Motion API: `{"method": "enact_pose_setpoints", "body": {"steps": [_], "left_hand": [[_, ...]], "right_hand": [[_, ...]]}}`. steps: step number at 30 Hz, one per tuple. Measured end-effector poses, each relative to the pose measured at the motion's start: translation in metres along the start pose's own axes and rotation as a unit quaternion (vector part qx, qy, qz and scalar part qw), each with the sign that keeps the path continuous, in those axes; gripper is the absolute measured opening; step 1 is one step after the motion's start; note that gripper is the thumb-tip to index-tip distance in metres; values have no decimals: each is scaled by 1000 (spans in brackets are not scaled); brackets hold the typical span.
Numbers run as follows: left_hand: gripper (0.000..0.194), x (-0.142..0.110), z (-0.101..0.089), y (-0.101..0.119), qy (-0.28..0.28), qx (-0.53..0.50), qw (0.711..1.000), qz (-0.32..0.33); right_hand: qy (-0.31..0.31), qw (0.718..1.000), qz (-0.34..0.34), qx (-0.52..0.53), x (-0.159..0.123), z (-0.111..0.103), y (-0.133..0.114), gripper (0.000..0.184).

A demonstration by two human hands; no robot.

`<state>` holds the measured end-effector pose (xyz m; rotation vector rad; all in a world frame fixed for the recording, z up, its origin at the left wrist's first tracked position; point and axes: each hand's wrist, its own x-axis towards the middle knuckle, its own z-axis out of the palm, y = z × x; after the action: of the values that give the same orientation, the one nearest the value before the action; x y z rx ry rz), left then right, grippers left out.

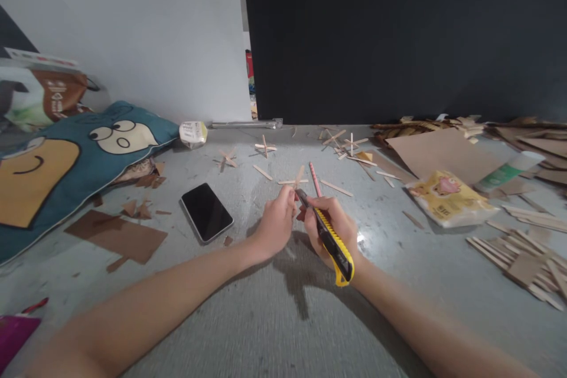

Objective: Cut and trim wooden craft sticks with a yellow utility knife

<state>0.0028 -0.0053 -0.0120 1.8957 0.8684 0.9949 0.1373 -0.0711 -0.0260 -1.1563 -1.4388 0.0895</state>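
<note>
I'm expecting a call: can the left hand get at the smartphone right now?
Probably yes: only tabletop shows between the left hand and the smartphone, though that hand holds a wooden stick.

Yellow knife (333,240) nosed up to a pale wooden stick (300,173)

I hold the yellow knife slanted, near 5 o'clock from the middle of my view, its dark nose pointing to 11 and its butt to 5. A black panel with small light lettering runs along its ridged yellow body, ending in a yellow hook. The blade is too small to make out. I pinch the wooden stick by its lower end, so only its flat, slim upper part shows, leaning between 12 and 1. I cannot tell whether nose and stick touch.
</note>
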Motion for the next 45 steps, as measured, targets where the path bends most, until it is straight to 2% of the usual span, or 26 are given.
{"method": "enact_pose_setpoints", "body": {"steps": [21,25,30,36,42,45], "left_hand": [[29,-1,-2,4,1,38,999,-6],[30,-1,-3,4,6,45,999,-2],[35,1,-1,3,3,32,999,-15],[47,3,1,0,2,-15,999,-39],[46,3,1,1,15,-92,994,-61],[40,3,2,3,11,-129,990,-61]], "right_hand": [[-1,999,30,14,-2,1,0,11],[-10,995,77,63,0,1,-3,15],[14,979,127,157,9,1,-8,20],[10,951,196,240,12,2,2,23],[32,964,167,203,15,0,0,28],[-5,978,162,132,19,-2,-2,31]]}}
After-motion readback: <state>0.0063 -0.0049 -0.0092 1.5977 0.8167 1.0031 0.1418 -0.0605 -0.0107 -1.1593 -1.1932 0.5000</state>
